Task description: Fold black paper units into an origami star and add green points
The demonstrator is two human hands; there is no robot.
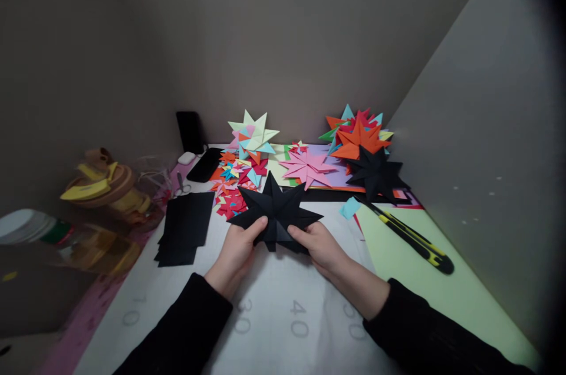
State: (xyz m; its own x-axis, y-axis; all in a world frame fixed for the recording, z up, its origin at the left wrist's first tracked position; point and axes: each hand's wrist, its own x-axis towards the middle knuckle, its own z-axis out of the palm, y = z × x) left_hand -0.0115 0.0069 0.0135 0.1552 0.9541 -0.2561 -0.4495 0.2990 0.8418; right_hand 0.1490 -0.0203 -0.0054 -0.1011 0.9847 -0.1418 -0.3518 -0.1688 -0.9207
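Head view: left hand (239,246), right hand (322,244) partly behind black star (275,207)

We classify this place as a small paper-craft workstation; whether it belongs to a home or a shop, we cannot tell. Reference item: the black folded star (275,209), held over the counter (269,354). Behind it, we see a pink star (308,168); behind and right of it, a pile of coloured stars (360,138); behind and left of it, small folded pieces (232,203). Left of it, we find black sheets (186,224); right of it, a cutter (415,243) on pale green paper (460,310). Beyond it, a plain grey wall (283,39) closes off the counter.
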